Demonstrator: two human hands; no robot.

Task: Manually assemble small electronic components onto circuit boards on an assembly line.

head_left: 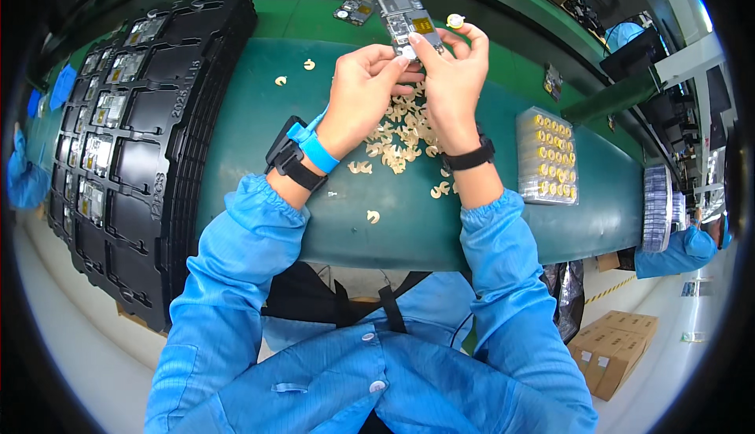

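A grey circuit board (399,7) with a gold patch is held up above the green mat. My right hand (456,84) grips its right edge, thumb on its face. A small round yellow-and-white piece (455,21) sits at the fingertips of that same hand. My left hand (358,96) is closed at the board's lower end, its thumb and fingers against a small round white part (408,53). Under the hands lies a heap of cream C-shaped pieces (397,139). A second circuit board (354,11) lies just beyond, to the left of the held one.
Stacked black trays (149,143) holding boards stand at the left. Right of my hands is a clear plastic tray (524,139) with rows of round yellow pieces. Another board (553,81) lies behind it. Stray cream pieces dot the mat (425,237). Cartons (617,347) stand lower right.
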